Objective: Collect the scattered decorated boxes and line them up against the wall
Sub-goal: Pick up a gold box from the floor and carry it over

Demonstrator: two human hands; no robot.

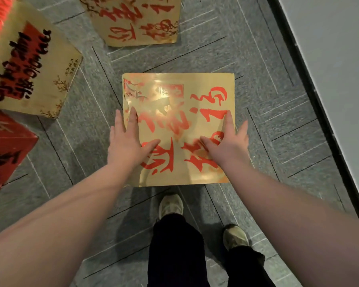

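A gold box with red brush characters on its top face stands in the middle of the grey carpet, straight in front of me. My left hand lies on its left edge, thumb on the top face and fingers spread over the side. My right hand grips the right edge the same way. Another gold box with red writing stands further ahead. At the left are a gold box with a red panel and black lettering, and a red box below it.
A white wall with a dark baseboard runs diagonally along the right side. My two shoes and dark trousers are just behind the held box. Patterned grey carpet lies between box and wall.
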